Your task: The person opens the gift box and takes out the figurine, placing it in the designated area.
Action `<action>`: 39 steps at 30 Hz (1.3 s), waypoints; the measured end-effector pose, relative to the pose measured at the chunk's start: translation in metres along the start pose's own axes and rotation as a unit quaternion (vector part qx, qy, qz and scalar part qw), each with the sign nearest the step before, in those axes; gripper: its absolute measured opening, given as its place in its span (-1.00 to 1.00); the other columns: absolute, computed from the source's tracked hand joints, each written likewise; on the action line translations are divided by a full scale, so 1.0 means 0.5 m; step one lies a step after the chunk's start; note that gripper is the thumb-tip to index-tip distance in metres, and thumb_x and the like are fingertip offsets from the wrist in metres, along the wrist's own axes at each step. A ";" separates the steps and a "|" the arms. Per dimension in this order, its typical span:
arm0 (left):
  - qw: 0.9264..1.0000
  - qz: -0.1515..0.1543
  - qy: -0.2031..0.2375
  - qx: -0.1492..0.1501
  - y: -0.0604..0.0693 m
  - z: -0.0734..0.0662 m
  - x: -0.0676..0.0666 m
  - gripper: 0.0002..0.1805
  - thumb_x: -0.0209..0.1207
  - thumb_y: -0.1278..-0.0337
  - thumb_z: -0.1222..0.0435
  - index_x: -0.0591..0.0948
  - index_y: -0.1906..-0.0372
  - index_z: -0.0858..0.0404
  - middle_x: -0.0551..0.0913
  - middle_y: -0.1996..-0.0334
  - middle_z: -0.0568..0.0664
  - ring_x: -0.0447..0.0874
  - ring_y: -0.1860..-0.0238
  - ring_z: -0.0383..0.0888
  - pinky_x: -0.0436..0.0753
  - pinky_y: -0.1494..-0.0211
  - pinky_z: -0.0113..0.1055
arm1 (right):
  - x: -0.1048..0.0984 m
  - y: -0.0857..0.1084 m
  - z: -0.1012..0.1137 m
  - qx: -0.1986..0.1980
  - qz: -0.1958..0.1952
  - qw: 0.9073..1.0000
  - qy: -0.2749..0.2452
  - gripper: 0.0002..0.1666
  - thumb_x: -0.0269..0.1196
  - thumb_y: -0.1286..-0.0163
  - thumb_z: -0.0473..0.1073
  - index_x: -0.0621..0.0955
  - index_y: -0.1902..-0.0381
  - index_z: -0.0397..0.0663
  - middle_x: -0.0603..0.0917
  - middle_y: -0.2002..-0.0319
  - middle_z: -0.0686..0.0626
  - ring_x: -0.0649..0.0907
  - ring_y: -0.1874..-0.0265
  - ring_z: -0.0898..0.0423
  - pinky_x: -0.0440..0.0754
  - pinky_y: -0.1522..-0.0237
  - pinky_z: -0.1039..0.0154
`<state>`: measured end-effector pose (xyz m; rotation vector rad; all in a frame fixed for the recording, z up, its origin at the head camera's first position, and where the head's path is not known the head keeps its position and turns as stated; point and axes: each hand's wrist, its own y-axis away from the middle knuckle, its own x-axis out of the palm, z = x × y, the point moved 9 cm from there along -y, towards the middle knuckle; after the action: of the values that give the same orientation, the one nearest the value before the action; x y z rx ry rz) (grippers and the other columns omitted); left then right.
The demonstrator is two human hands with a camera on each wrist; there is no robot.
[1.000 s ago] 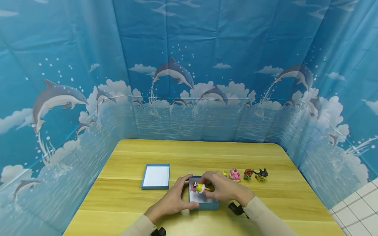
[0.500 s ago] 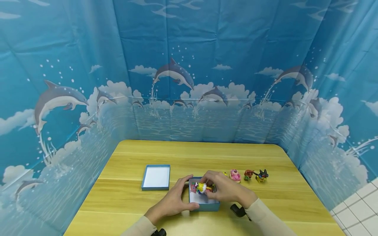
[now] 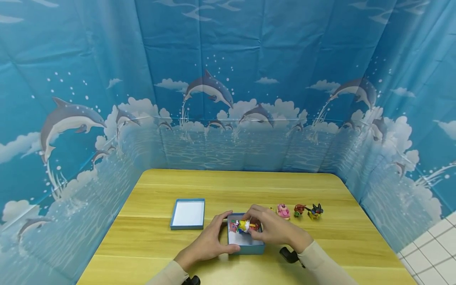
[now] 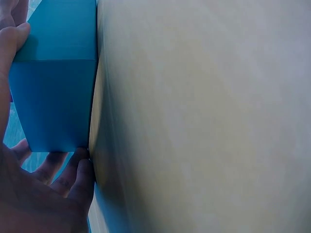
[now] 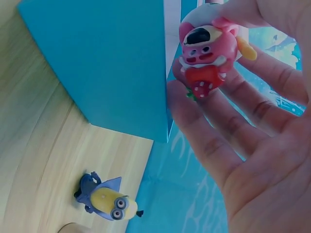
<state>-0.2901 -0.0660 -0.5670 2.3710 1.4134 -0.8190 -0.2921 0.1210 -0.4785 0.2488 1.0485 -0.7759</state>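
While left hand (image 3: 210, 240), fingers wide, grips blue box (image 3: 251, 249), right hand (image 3: 272, 226), fingers half-spread, pinches pink-faced figurine (image 5: 206, 52).

The right hand (image 3: 273, 226) has eased slightly toward 4 o'clock; the yellow-and-white figure (image 3: 244, 226) has shifted slightly toward 3 o'clock; red now shows at its 3 o'clock end

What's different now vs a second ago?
Right hand, with a toy in its grip, shifted slightly right over the box. Nothing visibly taken up or released. Unchanged: left hand gripping the box, lid on the table.
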 end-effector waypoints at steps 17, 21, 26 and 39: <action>1.000 -0.003 -0.003 0.003 0.000 -0.005 -0.001 0.31 0.57 -0.32 -0.34 0.11 -0.95 -0.05 0.34 -0.81 0.13 0.44 -0.77 0.21 0.51 -0.73 0.44 | -0.014 0.018 0.003 -0.011 -0.022 1.000 0.017 -0.70 0.43 -0.67 -0.20 0.81 -0.27 0.12 0.82 -0.19 0.06 0.69 0.04 0.34 0.83 0.03 0.20; 1.000 -0.005 -0.006 0.001 0.000 -0.006 -0.001 0.32 0.57 -0.31 -0.36 0.11 -0.94 -0.05 0.34 -0.81 0.14 0.45 -0.77 0.23 0.50 -0.73 0.45 | -0.020 0.021 0.004 -0.015 -0.031 0.999 0.019 -0.71 0.42 -0.68 -0.21 0.80 -0.26 0.09 0.85 -0.18 0.05 0.73 0.03 0.32 0.84 0.04 0.20; 1.000 -0.006 -0.006 0.001 0.001 -0.006 -0.001 0.32 0.57 -0.30 -0.36 0.12 -0.94 -0.05 0.34 -0.81 0.14 0.44 -0.77 0.23 0.50 -0.73 0.45 | -0.023 0.026 0.001 -0.017 -0.035 0.999 0.020 -0.69 0.43 -0.67 -0.21 0.80 -0.29 0.05 0.88 -0.17 0.04 0.80 -0.01 0.28 0.88 -0.05 0.20; 1.000 -0.006 -0.004 0.003 -0.001 -0.003 0.000 0.32 0.57 -0.31 -0.36 0.11 -0.95 -0.06 0.34 -0.81 0.13 0.42 -0.78 0.20 0.48 -0.76 0.43 | -0.037 0.029 0.011 -0.045 -0.066 0.996 0.034 -0.72 0.47 -0.71 -0.15 0.79 -0.28 -0.01 0.91 -0.12 0.04 0.85 -0.01 0.26 0.91 -0.05 0.19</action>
<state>-0.2898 -0.0651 -0.5661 2.3636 1.4264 -0.8367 -0.2834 0.1372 -0.4624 0.1317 1.1699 -0.8412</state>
